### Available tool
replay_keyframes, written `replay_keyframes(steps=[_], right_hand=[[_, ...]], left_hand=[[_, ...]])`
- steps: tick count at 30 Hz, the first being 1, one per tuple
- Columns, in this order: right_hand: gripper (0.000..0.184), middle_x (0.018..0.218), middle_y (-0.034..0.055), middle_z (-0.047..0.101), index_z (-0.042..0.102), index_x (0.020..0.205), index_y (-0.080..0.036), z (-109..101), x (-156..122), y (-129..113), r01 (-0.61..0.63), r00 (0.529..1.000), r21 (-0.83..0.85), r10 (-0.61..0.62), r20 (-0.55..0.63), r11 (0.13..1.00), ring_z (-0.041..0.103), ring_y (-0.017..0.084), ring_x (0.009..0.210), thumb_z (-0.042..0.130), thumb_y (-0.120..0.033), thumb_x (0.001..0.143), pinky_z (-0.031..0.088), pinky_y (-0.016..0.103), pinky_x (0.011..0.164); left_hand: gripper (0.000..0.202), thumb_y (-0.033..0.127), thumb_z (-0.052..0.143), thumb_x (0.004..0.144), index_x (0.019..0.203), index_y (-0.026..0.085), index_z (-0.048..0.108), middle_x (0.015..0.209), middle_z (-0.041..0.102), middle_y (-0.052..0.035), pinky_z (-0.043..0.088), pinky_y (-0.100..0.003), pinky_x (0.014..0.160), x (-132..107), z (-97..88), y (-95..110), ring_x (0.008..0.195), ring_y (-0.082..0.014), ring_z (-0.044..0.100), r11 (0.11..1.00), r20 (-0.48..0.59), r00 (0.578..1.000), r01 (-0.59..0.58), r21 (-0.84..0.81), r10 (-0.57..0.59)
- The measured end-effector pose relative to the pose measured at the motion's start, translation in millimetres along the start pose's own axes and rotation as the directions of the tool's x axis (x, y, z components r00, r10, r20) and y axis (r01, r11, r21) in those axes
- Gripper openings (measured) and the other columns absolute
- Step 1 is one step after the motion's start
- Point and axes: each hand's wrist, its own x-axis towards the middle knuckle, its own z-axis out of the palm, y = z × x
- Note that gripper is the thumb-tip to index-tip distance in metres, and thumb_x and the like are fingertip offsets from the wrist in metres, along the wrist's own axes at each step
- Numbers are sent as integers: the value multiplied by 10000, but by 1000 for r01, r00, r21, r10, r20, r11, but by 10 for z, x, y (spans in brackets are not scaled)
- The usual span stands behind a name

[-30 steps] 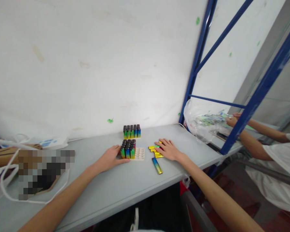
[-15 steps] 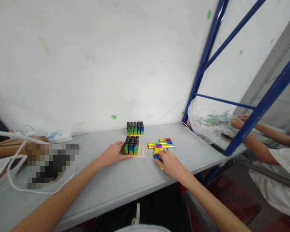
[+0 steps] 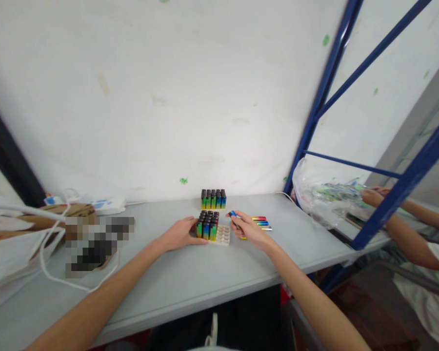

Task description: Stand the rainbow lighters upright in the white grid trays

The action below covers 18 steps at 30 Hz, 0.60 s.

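My left hand (image 3: pixel 180 234) is curled round the left side of a white tray (image 3: pixel 224 235), its thumb along the front edge. Shiny lighters (image 3: pixel 207 229) in green, blue and yellow, with black tops, stand upright in rows in the tray's left part. Hollow round slots show in its right part. Pinched in my right hand (image 3: pixel 249 229) is a single blue lighter (image 3: pixel 232 213), tilted, just above and right of those slots. More shiny lighter-like pieces (image 3: pixel 260 223) in red, blue and yellow lie flat beyond my right hand, which partly hides them.
Behind, by the wall, stands another block of upright lighters (image 3: pixel 213 200). Cardboard (image 3: pixel 76 210), a white cable (image 3: pixel 46 275) and a blurred-out patch lie left. Blue metal posts (image 3: pixel 316 105) rise at right, near a clear plastic bag (image 3: pixel 307 190) and another person's hands (image 3: pixel 373 195).
My right hand has lifted the lighter off the table and brought it up and inward, near the tray. My left hand stays at the tray. The view has shifted slightly.
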Motion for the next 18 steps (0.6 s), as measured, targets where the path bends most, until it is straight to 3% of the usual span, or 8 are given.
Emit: replay_keyframes(steps=[3,5,9,11,14,18], right_hand=[[471,613,-98,317,568,950,-218,115,124,12,-27,999,36,28,-21,999,242,73,465,586,-678,852,220,212,459],[507,584,-92,302,543,851,-217,188,199,55,-31,990,-19,28,-135,999,236,83,455,520,-723,871,217,223,446],[550,555,-41,406,469,643,-213,256,282,165,60,916,-367,-198,-350,928,385,122,532,452,-700,899,291,250,510],[514,559,-33,401,428,592,-214,230,279,198,80,874,-520,-310,-373,851,398,132,575,474,-626,897,286,257,550],[427,565,-32,365,394,580,-220,161,259,209,49,829,-596,-366,-424,802,371,132,576,478,-520,872,254,265,554],[420,566,-30,395,407,589,-220,139,258,185,43,824,-595,-365,-433,802,395,137,581,447,-512,889,274,262,563]], left_hand=[[613,769,681,728,931,192,631,883,656,-73,482,-352,710,-23,-18,-28,805,-267,625,1000,35,999,-31,-4,31],[646,799,667,723,935,190,633,893,654,-68,484,-350,720,-34,-30,-37,813,-269,626,999,57,998,-31,-13,31],[659,811,670,717,927,187,638,922,655,-73,488,-355,759,-44,-30,-46,844,-271,629,999,50,998,-34,-11,34],[658,808,675,713,928,187,647,925,658,-72,490,-354,759,-43,-25,-50,850,-273,632,999,39,999,-37,-19,37],[653,806,680,706,926,192,659,902,658,-61,492,-352,746,-36,-26,-50,842,-275,637,999,41,998,-39,-32,40],[661,799,685,702,958,189,670,907,670,-62,501,-361,757,-32,-42,-35,852,-285,648,999,44,999,-20,-27,21]])
